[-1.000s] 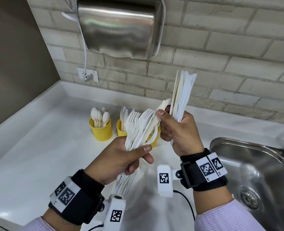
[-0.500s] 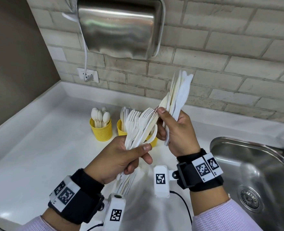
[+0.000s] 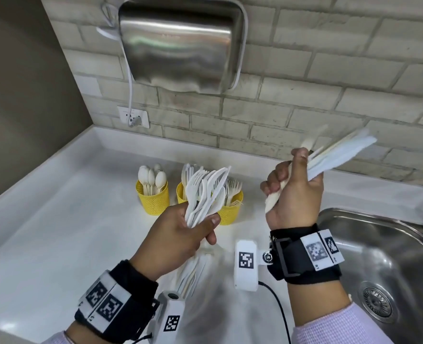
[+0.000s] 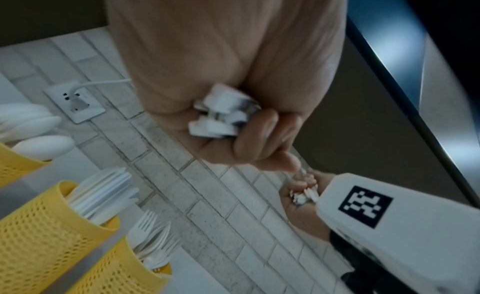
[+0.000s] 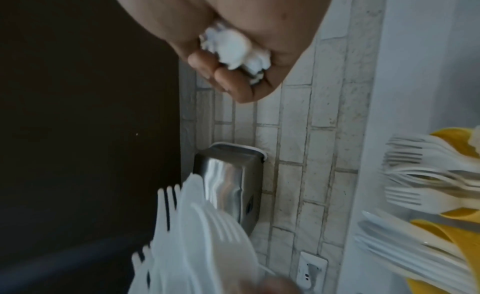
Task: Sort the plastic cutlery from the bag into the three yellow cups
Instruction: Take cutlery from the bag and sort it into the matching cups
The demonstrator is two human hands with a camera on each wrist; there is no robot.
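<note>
My left hand (image 3: 180, 234) grips a mixed bundle of white forks and knives (image 3: 206, 194), fanned upward in front of the cups. My right hand (image 3: 292, 192) grips a separate bundle of white knives (image 3: 342, 155), tilted up and to the right over the counter. Three yellow mesh cups stand by the back wall: the spoon cup (image 3: 152, 197) at left, the knife cup (image 4: 46, 226) in the middle and the fork cup (image 3: 230, 209) at right. The handle ends (image 4: 221, 115) show inside my left fist, and the knife handle ends (image 5: 233, 50) inside my right fist.
A steel sink (image 3: 384, 264) lies at the right of the white counter (image 3: 56, 234). A steel hand dryer (image 3: 180, 43) hangs on the brick wall, its cord plugged into a socket (image 3: 133, 117). A dark wall closes the left side.
My right hand has pulled its knife bundle away to the right and tilted it, separating from the left hand's bundle. The left hand has stayed roughly in place.
</note>
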